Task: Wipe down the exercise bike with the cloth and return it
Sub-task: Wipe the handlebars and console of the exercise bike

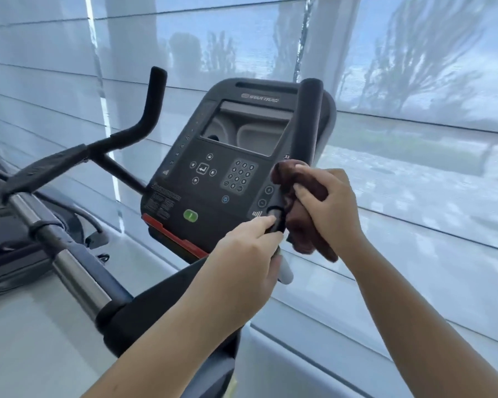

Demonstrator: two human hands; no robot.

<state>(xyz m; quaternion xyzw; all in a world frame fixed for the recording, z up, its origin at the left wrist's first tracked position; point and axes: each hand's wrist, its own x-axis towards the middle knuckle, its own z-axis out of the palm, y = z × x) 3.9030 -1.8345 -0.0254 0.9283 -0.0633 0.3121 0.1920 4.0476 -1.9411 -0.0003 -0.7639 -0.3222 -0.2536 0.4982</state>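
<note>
While your right hand [329, 206] wraps the crumpled dark brown fabric cloth [298, 216] round the black foam right handlebar [309, 122] of the dark grey and black exercise bike [144, 314], your left hand [247, 265] grips the same bar lower down. Right fingers [308, 193]: curled over the cloth, pressing it vs the bar, just beside the right edge of the tilted dark grey console [213, 173]. The cloth's tail hangs below your palm, toward the wrist. Left fingers [259, 224]: curled round the bar, w/ index fingertip & thumb reaching up onto the black collar [281, 222] just below the cloth. A pale grey stub [285, 272] sticks out under your left hand.

Console: glossy rectangular screen [247, 130] in the upper half, number keypad of round keys [239, 175] below it, green oval btn [190, 216] near the btm edge, red strip [170, 234] along the btm-left edge. The black foam left handlebar [153, 101] rises off the console's left side, well apart from both hands.

Far left: a chrome tube [69, 265] w/ black clamps slants down toward the bike's stem; can't tell if it belongs to this bike or a neighbouring machine. Behind it all, pale translucent window blinds [414, 67], tree shapes showing through.
</note>
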